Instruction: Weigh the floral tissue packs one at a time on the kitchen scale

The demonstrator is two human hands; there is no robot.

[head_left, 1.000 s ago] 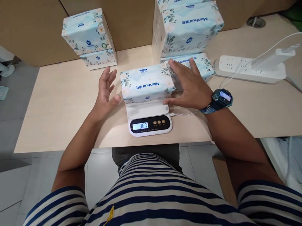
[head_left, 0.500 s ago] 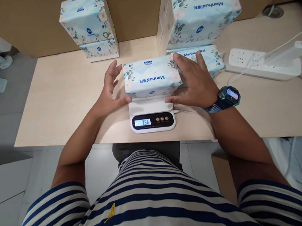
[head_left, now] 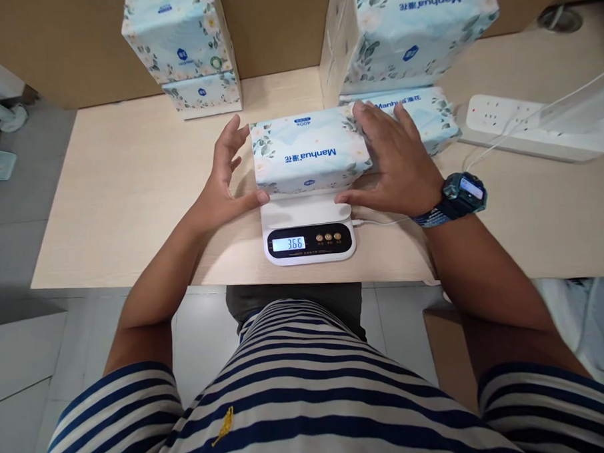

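Observation:
A pale blue flowered tissue pack (head_left: 308, 149) lies on a small white kitchen scale (head_left: 309, 234) whose display reads 366. My left hand (head_left: 224, 176) stands at the pack's left end with fingers spread, and its thumb tip touches the lower left corner. At the pack's right end, my right hand (head_left: 396, 162) lies flat with fingers stretched out against it. That wrist wears a blue watch (head_left: 458, 194). Neither hand is closed around the pack.
The light wooden table (head_left: 120, 194) carries two stacked tissue packs (head_left: 184, 48) at the back left and a taller stack (head_left: 408, 28) at the back right, with one more pack (head_left: 427, 111) behind my right hand. A white power strip (head_left: 532, 126) with cables lies on the right.
My left hand has moved in from the left until its thumb meets the pack. The right hand stays at the right end. The scale reading went from 367 to 366.

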